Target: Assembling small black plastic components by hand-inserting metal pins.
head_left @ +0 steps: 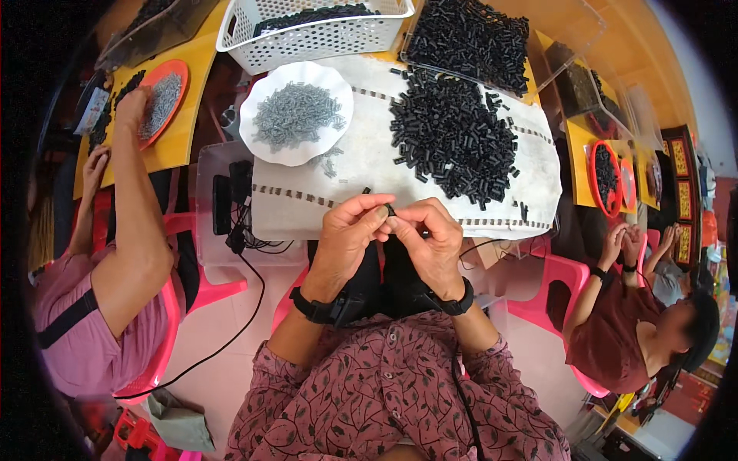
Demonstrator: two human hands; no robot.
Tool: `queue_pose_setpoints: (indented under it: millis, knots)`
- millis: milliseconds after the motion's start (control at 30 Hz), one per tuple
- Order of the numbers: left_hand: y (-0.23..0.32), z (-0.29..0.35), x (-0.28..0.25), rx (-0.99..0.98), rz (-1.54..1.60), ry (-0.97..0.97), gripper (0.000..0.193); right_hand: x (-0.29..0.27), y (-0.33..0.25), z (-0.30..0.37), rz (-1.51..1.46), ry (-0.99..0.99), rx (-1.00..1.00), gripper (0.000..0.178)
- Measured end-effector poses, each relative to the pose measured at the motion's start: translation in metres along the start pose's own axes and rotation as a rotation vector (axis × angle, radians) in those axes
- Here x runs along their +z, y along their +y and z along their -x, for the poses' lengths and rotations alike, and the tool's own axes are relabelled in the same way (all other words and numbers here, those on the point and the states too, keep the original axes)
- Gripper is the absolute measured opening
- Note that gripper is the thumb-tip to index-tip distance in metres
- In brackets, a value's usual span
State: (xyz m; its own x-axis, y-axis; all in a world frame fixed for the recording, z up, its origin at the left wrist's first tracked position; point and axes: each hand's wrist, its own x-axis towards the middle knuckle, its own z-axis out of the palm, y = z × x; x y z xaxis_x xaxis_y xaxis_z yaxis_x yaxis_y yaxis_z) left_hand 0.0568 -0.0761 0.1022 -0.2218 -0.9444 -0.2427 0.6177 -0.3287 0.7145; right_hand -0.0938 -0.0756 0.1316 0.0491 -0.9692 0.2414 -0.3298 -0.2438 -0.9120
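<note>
Just past the table's near edge, my left hand (354, 234) and my right hand (428, 244) meet fingertip to fingertip. A small black cylindrical piece (390, 209) shows between them, pinched by the left thumb and forefinger. My right thumb and forefinger are closed against the same spot; what they hold is too small and covered to make out. Beyond my right hand spreads a heap of short black cylindrical pieces (453, 134). On a white scalloped plate (251, 131) lies a mound of small clear tube-like pieces (296, 114). One loose black piece (367, 190) lies near my left fingers.
A white perforated basket (323, 42) and a clear bin of black pieces (469, 38) stand at the back of the cloth-covered table (361, 154). People work at both sides, including a person (115, 300) on the left. A black cable (231, 338) crosses the floor.
</note>
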Motion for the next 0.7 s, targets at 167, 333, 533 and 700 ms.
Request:
queue_pose_setpoints:
  millis: [167,333,533,700]
  knots:
    - [0.0,0.0,0.0,-0.013,-0.017,-0.002,0.022,-0.002,0.0,-0.001,0.051,0.005,-0.063,0.009]
    - [-0.003,-0.001,0.001,0.006,-0.045,-0.008,0.02,-0.006,-0.002,0.0,0.058,-0.011,-0.083,0.009]
    - [-0.001,0.0,0.001,-0.075,0.024,0.001,0.021,-0.028,0.009,-0.002,0.141,0.031,-0.018,0.006]
    - [0.003,0.0,0.002,-0.1,0.024,0.004,0.023,-0.052,0.025,-0.008,0.412,0.078,0.003,0.009]
